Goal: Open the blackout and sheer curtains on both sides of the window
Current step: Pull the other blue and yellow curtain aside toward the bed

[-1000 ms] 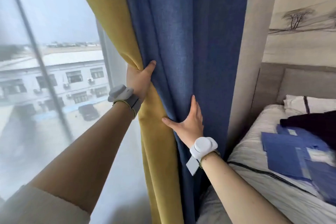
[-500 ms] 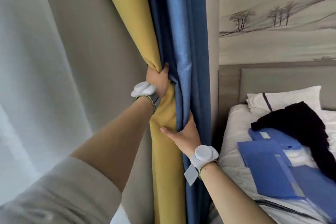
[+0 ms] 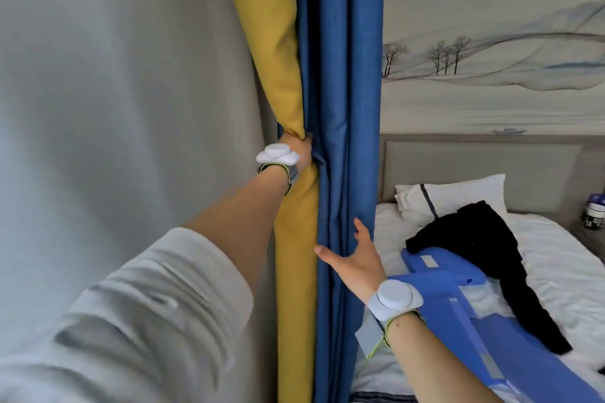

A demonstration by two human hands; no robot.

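Note:
The blackout curtain (image 3: 340, 82), blue with a yellow edge panel (image 3: 271, 52), hangs bunched in narrow folds against the wall corner in the middle of the view. My left hand (image 3: 299, 149) is clenched on its yellow and blue folds at mid height, fingers buried in the cloth. My right hand (image 3: 355, 260) is lower, fingers spread, palm resting flat on the blue folds without gripping. The pale sheer curtain (image 3: 108, 114) fills the whole left side and hides the window.
A bed (image 3: 563, 275) with white sheets lies to the right, close behind the curtain. On it are a white pillow (image 3: 451, 196), a black garment (image 3: 471, 239) and blue folders (image 3: 465, 314). A padded headboard (image 3: 474, 163) and landscape mural (image 3: 491, 42) are behind.
The blue curtain has been pushed right and gathered tighter against the wall. My right hand has let go of the folds and opened flat. The view swung right, so sheer fabric replaces the window glass.

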